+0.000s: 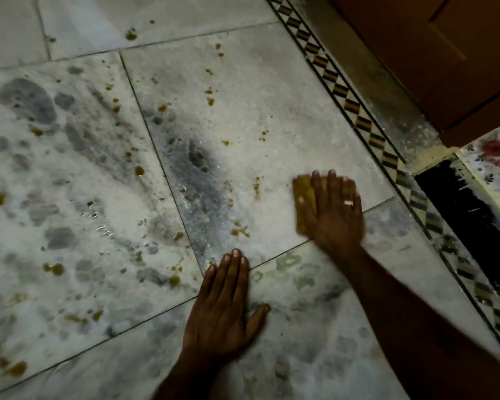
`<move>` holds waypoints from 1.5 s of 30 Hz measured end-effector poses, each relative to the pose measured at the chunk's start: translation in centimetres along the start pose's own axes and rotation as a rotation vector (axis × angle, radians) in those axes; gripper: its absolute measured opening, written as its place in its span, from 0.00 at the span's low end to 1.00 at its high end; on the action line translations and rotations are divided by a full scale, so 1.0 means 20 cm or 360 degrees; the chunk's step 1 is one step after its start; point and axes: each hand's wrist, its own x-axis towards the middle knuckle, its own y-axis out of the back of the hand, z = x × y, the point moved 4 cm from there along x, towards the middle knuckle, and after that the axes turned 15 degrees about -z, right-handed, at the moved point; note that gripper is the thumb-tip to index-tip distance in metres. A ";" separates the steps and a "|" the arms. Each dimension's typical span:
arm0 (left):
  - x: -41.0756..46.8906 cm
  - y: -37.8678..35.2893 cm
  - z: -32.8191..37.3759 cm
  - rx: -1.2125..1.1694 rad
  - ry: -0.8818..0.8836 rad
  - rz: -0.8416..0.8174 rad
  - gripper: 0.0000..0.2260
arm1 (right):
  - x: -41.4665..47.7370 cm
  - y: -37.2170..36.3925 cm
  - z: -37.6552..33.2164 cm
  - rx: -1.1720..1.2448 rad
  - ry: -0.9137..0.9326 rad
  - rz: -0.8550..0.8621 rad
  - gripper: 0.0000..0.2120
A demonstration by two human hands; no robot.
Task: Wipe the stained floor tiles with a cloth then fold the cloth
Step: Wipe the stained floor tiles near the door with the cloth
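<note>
Pale marble floor tiles (257,116) carry many brown spots and dark grey smears, thickest at the left and centre. A folded yellow-brown cloth (304,194) lies flat on the tile at centre right. My right hand (334,210), wearing a ring, presses down on the cloth with straight fingers and covers most of it. My left hand (224,306) rests flat on the floor nearer to me, fingers straight and together, thumb spread to the right, holding nothing.
A black-and-cream patterned border strip (358,116) runs diagonally along the right. Beyond it stands a brown wooden door (433,53). A black threshold gap (459,209) and a flowered surface (491,157) lie at the far right.
</note>
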 end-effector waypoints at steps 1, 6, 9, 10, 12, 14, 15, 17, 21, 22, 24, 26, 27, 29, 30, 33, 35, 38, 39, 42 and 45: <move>0.00 0.00 0.00 -0.0002 -0.0004 0.0000 0.38 | 0.10 0.03 -0.06 0.0076 -0.0061 -0.0028 0.33; 0.00 0.00 0.00 0.0010 0.0016 -0.0001 0.37 | 0.15 0.03 -0.55 0.0103 0.0310 -0.0139 0.32; -0.09 -0.02 0.00 -0.0020 0.0052 -0.0047 0.35 | -0.20 -0.05 -0.55 -0.0056 0.0725 -0.0074 0.31; -0.14 -0.03 -0.01 -0.0021 0.0071 -0.0056 0.35 | -0.28 -0.06 -0.48 -0.0076 0.0789 -0.0083 0.31; -0.20 -0.04 -0.01 -0.0030 0.0106 -0.0081 0.35 | -0.26 -0.06 -0.33 -0.0107 0.0669 -0.0094 0.31; -0.22 -0.02 -0.03 -0.0036 0.0138 -0.0097 0.35 | -0.12 -0.02 -0.32 -0.0034 0.0336 -0.0070 0.32; -0.22 -0.02 -0.03 -0.0026 0.0140 -0.0108 0.35 | -0.04 -0.01 -0.38 0.0039 0.0197 -0.0053 0.32; -0.21 -0.01 -0.03 -0.0027 0.0141 -0.0103 0.34 | 0.03 0.01 -0.57 0.0132 0.0162 -0.0118 0.33; -0.27 -0.02 -0.06 -0.0047 0.0267 -0.0084 0.33 | -0.28 -0.08 -0.81 -0.0077 0.0752 -0.0085 0.32; -0.30 -0.03 -0.08 -0.0044 0.0296 -0.0085 0.33 | -0.39 -0.10 -0.76 -0.0111 0.0858 -0.0082 0.31; -0.39 -0.04 -0.12 -0.0022 0.0353 -0.0109 0.32 | -0.51 -0.13 -0.62 -0.0162 0.0931 -0.0095 0.31; -0.50 -0.04 -0.19 -0.0011 0.0410 -0.0141 0.33 | -0.48 -0.13 -0.49 -0.0201 0.0799 -0.0111 0.31; -0.54 -0.04 -0.23 -0.0005 0.0449 -0.0144 0.33 | -0.42 -0.11 -0.47 -0.0183 0.0676 -0.0119 0.31; -0.62 -0.04 -0.31 0.0016 0.0573 -0.0139 0.33 | -0.29 -0.08 -0.59 -0.0057 0.0448 -0.0096 0.31; -0.66 -0.04 -0.34 0.0017 0.0649 -0.0133 0.33 | -0.26 -0.08 -0.72 0.0014 0.0426 -0.0091 0.31; -0.68 -0.03 -0.40 0.0012 0.0770 -0.0077 0.33 | -0.34 -0.08 -1.11 0.0063 0.0744 -0.0017 0.30; -0.68 -0.03 -0.40 0.0025 0.0784 -0.0058 0.33 | -0.53 -0.13 -1.20 -0.0105 0.1049 -0.0085 0.30; -0.74 -0.03 -0.41 0.0005 0.0795 -0.0059 0.32 | -0.73 -0.18 -1.00 -0.0219 0.1243 -0.0162 0.30; -0.76 -0.03 -0.42 0.0000 0.0787 -0.0075 0.32 | -0.72 -0.18 -0.90 -0.0233 0.1187 -0.0197 0.30; -0.83 -0.02 -0.44 -0.0003 0.0788 -0.0088 0.33 | -0.52 -0.12 -0.86 -0.0082 0.0762 -0.0194 0.32; -0.84 -0.02 -0.45 0.0017 0.0806 -0.0068 0.34 | -0.40 -0.09 -1.21 0.0085 0.0589 -0.0159 0.32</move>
